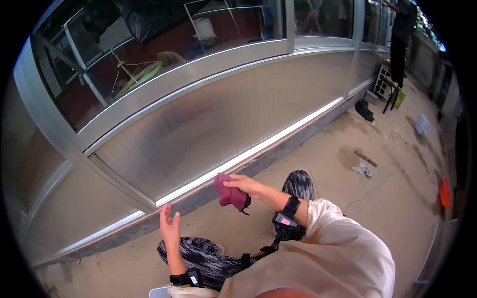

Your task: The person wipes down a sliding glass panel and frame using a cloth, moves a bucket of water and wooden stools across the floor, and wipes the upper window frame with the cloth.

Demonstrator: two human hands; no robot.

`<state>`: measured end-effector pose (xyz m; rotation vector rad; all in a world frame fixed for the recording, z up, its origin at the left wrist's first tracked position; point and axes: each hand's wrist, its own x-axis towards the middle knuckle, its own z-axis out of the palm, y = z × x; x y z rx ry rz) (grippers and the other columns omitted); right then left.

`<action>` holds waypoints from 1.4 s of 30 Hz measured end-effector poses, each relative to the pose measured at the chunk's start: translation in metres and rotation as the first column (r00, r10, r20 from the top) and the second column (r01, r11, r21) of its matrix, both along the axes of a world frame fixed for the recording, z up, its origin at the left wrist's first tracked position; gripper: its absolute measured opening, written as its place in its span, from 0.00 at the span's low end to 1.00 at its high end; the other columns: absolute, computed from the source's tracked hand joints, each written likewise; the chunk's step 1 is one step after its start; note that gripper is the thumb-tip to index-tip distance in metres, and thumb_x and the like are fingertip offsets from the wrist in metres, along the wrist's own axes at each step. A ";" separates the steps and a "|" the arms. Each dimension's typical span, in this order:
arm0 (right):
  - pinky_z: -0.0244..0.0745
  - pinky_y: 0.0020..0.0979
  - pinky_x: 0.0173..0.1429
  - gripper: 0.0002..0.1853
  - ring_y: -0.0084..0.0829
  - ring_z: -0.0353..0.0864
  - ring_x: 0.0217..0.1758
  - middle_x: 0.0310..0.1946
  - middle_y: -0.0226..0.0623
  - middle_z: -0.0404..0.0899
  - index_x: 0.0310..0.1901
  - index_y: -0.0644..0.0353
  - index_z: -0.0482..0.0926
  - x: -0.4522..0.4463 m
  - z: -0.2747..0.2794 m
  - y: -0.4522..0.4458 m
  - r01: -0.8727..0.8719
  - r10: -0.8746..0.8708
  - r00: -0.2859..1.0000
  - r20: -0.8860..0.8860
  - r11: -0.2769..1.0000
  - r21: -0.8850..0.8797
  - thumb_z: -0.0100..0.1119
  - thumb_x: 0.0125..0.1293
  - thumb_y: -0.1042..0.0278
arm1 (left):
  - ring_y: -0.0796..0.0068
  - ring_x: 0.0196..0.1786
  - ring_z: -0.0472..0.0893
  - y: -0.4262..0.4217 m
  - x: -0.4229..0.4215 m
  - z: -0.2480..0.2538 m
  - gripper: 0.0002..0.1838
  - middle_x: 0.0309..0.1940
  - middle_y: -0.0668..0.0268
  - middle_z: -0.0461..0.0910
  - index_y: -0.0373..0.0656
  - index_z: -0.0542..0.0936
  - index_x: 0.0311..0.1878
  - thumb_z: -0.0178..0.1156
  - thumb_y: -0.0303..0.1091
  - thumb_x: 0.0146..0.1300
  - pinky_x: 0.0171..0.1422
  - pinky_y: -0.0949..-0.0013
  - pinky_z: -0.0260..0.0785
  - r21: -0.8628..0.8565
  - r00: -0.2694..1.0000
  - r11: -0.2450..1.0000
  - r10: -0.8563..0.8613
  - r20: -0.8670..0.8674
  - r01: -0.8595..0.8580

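Gripping a bunched maroon cloth, the right hand holds it before the shiny panel. To its left, the left hand is raised, its grip open. Farther right, a stick and a pale scrap lie on the floor; another person stands beyond.

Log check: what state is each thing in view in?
Left hand: open, holding nothing
Right hand: closed on the cloth
Cloth: bunched, held off the ground
Stick: lying flat
Stool: upright
Ground: darker patches, perhaps damp
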<state>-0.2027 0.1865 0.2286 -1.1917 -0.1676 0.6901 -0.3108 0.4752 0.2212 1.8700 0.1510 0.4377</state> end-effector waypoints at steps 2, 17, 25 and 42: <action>0.75 0.27 0.49 0.20 0.26 0.78 0.45 0.45 0.38 0.75 0.54 0.63 0.67 -0.025 0.027 -0.011 -0.019 0.020 1.000 0.011 0.999 -0.037 0.56 0.65 0.62 | 0.63 0.68 0.62 -0.040 0.005 -0.005 0.31 0.65 0.54 0.63 0.39 0.57 0.68 0.55 0.36 0.64 0.68 0.62 0.54 -0.325 0.971 0.921 -0.236 -0.033 0.213; 0.66 0.39 0.57 0.42 0.40 0.60 0.66 0.68 0.42 0.55 0.69 0.51 0.54 0.011 -0.097 0.020 0.119 -0.123 0.992 -0.006 0.970 -0.211 0.59 0.58 0.42 | 0.74 0.55 0.73 -0.120 0.049 -0.076 0.24 0.56 0.61 0.72 0.37 0.65 0.63 0.55 0.33 0.66 0.58 0.69 0.66 -0.632 0.893 0.767 -0.203 -0.401 -0.110; 0.71 0.26 0.49 0.26 0.24 0.76 0.47 0.44 0.33 0.77 0.59 0.59 0.69 0.055 -0.105 0.039 0.318 -0.319 0.945 -0.064 0.948 -0.036 0.55 0.64 0.52 | 0.73 0.59 0.71 -0.106 0.099 -0.017 0.26 0.60 0.62 0.70 0.43 0.62 0.66 0.53 0.35 0.66 0.54 0.71 0.69 -0.351 0.665 0.854 -0.519 -0.536 0.384; 0.64 0.37 0.57 0.21 0.43 0.67 0.53 0.50 0.42 0.70 0.48 0.52 0.80 0.218 -0.120 0.034 0.920 -0.257 -0.147 0.955 0.319 0.228 0.60 0.50 0.81 | 0.78 0.46 0.76 -0.011 0.109 -0.016 0.18 0.45 0.66 0.79 0.43 0.72 0.59 0.52 0.34 0.67 0.45 0.76 0.67 -0.208 0.814 0.920 -0.390 -0.429 0.332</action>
